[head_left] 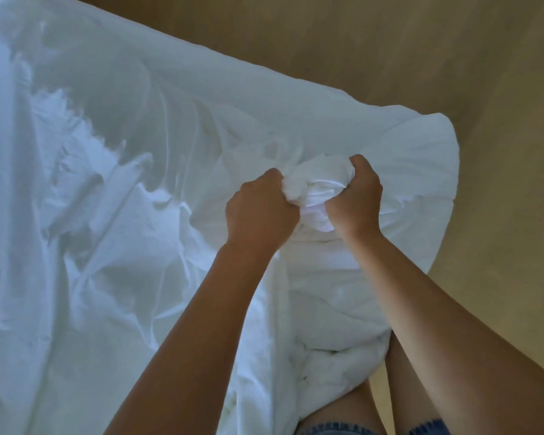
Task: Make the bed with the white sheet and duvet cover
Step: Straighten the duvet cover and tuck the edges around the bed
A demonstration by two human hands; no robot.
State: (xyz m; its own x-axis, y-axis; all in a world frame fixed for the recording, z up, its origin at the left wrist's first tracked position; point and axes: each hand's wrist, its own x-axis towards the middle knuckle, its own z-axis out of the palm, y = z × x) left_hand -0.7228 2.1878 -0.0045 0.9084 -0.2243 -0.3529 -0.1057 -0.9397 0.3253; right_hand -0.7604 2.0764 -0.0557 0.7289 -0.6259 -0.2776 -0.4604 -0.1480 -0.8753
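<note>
A white duvet cover (pixel 113 171) lies crumpled and wrinkled across the bed, filling the left and middle of the view. Its near right corner (pixel 314 183) is bunched into a thick wad, with the duvet's padded edge (pixel 333 340) hanging down below it toward my legs. My left hand (pixel 261 211) grips the wad from the left side. My right hand (pixel 355 196) grips the same wad from the right, thumb over the top. The two fists sit close together, knuckles up. I cannot tell the sheet apart from the cover.
Tan wooden floor (pixel 453 73) runs along the top and right side of the bed. The cover's rounded edge (pixel 443 158) overhangs it. My bare legs and denim shorts (pixel 368 428) stand against the bed's edge at the bottom.
</note>
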